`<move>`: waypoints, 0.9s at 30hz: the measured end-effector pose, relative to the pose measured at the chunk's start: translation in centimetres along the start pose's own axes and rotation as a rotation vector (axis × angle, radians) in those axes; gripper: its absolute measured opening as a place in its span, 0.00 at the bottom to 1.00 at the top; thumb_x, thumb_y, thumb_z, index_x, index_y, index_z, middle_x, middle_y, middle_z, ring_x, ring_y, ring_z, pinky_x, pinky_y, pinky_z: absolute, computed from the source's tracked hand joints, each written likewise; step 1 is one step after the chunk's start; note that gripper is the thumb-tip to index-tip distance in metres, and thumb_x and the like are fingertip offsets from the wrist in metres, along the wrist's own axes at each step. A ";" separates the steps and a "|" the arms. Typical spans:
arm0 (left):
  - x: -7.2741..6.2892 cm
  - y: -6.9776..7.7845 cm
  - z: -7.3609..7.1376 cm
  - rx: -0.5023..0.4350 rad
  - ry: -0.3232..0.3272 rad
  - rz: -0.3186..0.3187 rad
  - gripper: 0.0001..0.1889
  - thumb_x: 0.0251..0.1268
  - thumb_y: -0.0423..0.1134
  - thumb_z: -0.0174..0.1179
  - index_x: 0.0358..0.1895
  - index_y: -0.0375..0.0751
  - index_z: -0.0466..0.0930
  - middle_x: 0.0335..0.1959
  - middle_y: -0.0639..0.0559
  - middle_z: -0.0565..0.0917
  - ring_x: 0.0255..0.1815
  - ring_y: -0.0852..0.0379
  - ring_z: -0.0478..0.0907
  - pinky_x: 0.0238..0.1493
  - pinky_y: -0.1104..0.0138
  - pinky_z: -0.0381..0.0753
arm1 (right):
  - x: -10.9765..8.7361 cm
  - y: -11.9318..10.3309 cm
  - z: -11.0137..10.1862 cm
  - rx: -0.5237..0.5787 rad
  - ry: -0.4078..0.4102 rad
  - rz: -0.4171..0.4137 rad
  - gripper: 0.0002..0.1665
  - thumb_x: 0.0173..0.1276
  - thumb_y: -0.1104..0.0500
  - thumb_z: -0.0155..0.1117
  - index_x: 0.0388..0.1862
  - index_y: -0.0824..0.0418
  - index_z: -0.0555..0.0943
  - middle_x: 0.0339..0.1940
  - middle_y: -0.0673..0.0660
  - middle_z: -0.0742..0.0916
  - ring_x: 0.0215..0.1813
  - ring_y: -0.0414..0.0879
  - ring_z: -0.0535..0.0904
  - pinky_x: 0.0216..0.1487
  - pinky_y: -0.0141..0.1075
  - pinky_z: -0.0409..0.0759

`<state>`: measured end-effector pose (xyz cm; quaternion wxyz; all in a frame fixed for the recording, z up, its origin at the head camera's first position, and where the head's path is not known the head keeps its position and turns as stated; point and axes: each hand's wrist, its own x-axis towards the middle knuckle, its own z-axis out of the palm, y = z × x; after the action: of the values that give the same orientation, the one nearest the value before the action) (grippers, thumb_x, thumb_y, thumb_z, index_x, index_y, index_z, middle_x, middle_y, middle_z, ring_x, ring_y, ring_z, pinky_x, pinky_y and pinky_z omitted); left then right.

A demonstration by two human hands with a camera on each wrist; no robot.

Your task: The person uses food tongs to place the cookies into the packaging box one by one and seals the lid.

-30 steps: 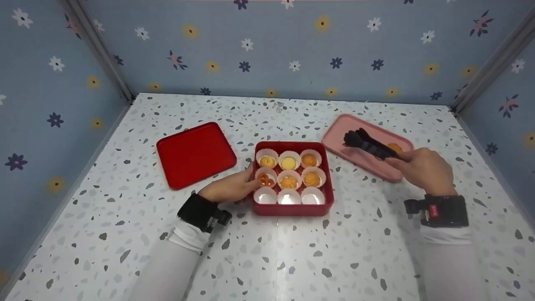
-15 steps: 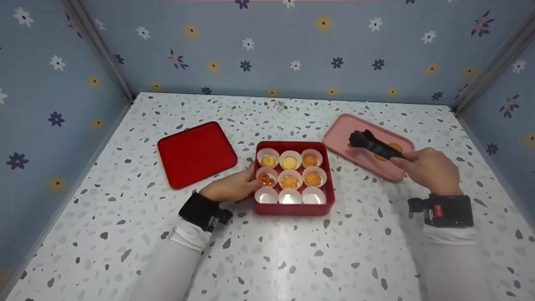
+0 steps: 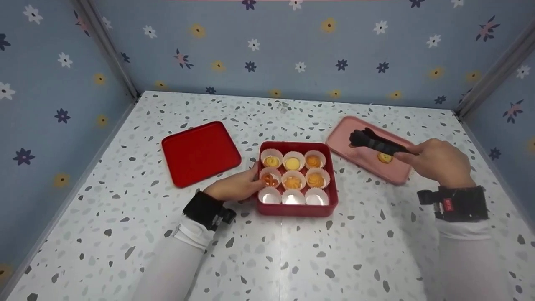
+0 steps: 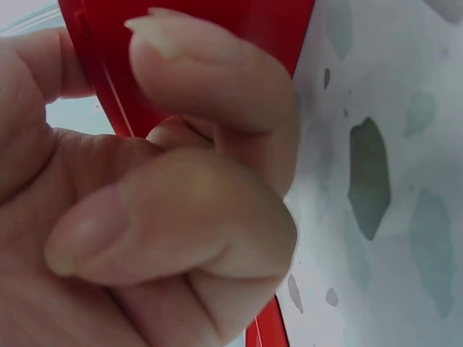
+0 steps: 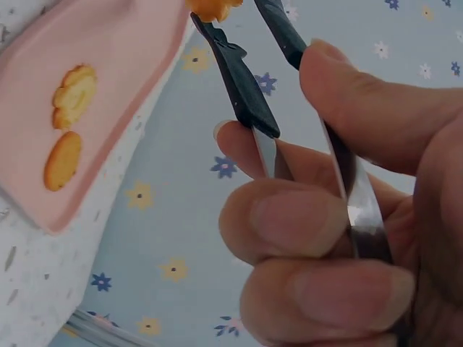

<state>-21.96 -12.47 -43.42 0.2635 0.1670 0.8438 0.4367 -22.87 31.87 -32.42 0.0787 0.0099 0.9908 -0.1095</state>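
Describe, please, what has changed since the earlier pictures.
The right hand has moved slightly rightward and forward, keeping hold of the black-tipped metal tongs. The nearer golden cookie on the pink rectangular tray is less covered now. The left hand stays on the square red box; its three front white paper cups remain empty.

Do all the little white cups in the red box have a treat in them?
No, the three white cups in the row nearest the person in the red box hold nothing.

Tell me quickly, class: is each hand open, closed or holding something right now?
Left hand: holding the red box by its side.
Right hand: holding the black tongs.
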 end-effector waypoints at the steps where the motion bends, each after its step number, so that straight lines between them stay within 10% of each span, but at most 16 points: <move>1: 0.0 0.0 0.0 -0.001 -0.002 0.004 0.39 0.78 0.48 0.46 0.81 0.46 0.33 0.27 0.46 0.72 0.19 0.53 0.69 0.25 0.63 0.71 | -0.2 -0.5 -0.7 -0.016 -0.007 -0.016 0.51 0.63 0.24 0.55 0.64 0.66 0.77 0.36 0.64 0.83 0.30 0.54 0.73 0.25 0.43 0.66; 12: -0.2 0.2 0.0 -0.001 -0.004 0.008 0.40 0.79 0.53 0.44 0.81 0.46 0.32 0.25 0.48 0.69 0.18 0.51 0.67 0.25 0.63 0.69 | -4.0 -10.4 -6.8 -0.352 -0.060 -0.224 0.22 0.67 0.34 0.61 0.35 0.49 0.88 0.17 0.51 0.74 0.23 0.48 0.70 0.19 0.39 0.65; 27: -0.1 0.1 -0.1 0.002 -0.010 -0.030 0.46 0.74 0.68 0.38 0.80 0.43 0.33 0.19 0.50 0.67 0.15 0.53 0.63 0.19 0.64 0.63 | -6.5 -22.6 -2.8 -0.693 -0.030 -0.513 0.23 0.60 0.38 0.72 0.29 0.58 0.83 0.15 0.51 0.78 0.20 0.48 0.72 0.20 0.37 0.73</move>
<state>-21.97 -12.53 -43.24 0.2738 0.1569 0.8454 0.4309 -17.68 10.45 -23.84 0.0619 -0.2652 0.9381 0.2138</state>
